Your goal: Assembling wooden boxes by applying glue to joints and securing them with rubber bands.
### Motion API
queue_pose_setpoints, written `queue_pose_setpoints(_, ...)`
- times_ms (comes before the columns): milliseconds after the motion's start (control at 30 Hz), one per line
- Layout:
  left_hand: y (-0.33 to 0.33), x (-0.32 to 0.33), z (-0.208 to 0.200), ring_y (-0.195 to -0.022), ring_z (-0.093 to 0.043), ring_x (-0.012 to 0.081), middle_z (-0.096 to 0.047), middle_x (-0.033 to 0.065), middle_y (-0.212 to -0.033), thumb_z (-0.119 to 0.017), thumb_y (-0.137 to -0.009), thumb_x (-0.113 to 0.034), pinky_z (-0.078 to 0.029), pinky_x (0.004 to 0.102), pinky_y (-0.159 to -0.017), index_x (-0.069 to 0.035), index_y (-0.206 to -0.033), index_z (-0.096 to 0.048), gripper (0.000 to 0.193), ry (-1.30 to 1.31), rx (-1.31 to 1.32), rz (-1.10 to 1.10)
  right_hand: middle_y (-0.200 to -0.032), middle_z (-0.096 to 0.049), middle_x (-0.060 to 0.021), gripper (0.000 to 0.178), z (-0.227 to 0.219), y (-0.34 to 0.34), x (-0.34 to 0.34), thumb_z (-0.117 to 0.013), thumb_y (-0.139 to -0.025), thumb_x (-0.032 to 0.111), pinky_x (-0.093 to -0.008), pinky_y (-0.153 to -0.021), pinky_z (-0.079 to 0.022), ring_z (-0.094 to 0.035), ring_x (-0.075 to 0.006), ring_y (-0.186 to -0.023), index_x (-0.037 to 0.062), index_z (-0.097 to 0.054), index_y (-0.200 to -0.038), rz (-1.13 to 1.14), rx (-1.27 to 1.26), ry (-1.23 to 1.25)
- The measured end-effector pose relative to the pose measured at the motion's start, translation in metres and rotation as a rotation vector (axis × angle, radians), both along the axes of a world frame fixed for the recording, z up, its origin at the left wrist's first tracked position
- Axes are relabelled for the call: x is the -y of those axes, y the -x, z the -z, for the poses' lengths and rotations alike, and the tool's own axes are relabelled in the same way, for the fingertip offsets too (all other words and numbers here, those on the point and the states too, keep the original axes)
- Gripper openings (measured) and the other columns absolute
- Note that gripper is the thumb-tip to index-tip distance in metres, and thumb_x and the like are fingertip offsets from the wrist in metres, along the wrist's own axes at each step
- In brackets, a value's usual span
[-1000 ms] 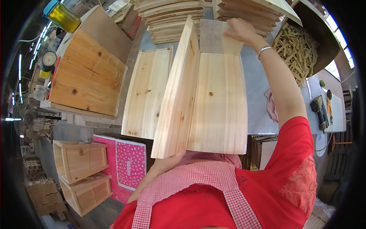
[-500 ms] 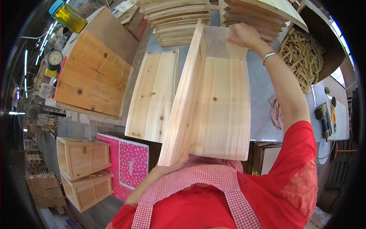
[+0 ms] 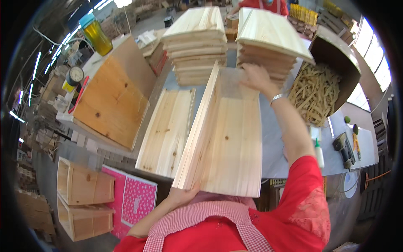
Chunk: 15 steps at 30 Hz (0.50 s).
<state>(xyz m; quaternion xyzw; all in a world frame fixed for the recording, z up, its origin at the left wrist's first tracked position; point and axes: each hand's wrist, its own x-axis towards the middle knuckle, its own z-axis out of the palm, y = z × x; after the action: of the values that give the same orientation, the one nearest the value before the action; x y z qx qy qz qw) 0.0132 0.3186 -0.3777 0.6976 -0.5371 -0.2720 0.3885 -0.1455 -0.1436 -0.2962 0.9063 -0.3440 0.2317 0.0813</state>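
Two long pale wooden boards [image 3: 228, 143] meet at a right angle on the grey table [image 3: 277, 143], one flat and one standing on edge along its left side. My left hand [image 3: 182, 195] grips the near end of the upright board. My right hand [image 3: 256, 77] presses on the far end of the flat board. A third board [image 3: 166, 132] lies flat just to the left of them.
Two tall stacks of boards [image 3: 197, 46] [image 3: 270, 46] stand at the table's far end. A cardboard box of wood strips [image 3: 317, 90] sits at the right, with a glue bottle [image 3: 319, 149] and a nail gun [image 3: 344, 147]. A large wooden crate [image 3: 111, 101] is at left; smaller crates [image 3: 84, 185] and a pink box [image 3: 136, 197] are on the floor.
The view has tilted so the board stacks and far table show more. Both hands keep their hold on the joined boards, which have barely shifted.
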Motion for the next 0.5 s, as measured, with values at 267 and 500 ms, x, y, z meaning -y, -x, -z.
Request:
queue_pose_setpoints(267, -0.028, -0.017, -0.008, -0.137, -0.051, 0.0326, -0.05, 0.0219, -0.149, -0.074, -0.082, -0.016, -0.041, 0.0384, -0.112, 0.006, -0.152, -0.036, 0.083, -0.109, -0.332, 0.194, -0.115, -0.067, -0.0124, 0.063, -0.031, 0.008, 0.007, -0.072, -0.095, 0.045, -0.032, -0.072, -0.059, -0.068, -0.0194, -0.099, -0.0073, -0.06, -0.129, -0.112, 1.59, -0.549)
queue_pose_setpoints(500, -0.073, 0.016, -0.056, -0.138, -0.051, 0.0265, -0.043, 0.0169, -0.155, -0.064, -0.094, -0.002, -0.048, 0.0371, -0.105, -0.014, -0.165, -0.017, 0.086, 0.002, -0.59, 0.044, -0.124, -0.067, -0.0177, 0.051, -0.093, -0.002, -0.012, -0.072, -0.093, 0.023, -0.0391, -0.097, -0.05, -0.066, -0.0265, -0.106, -0.0158, -0.061, -0.124, 0.13, 1.753, -0.279)
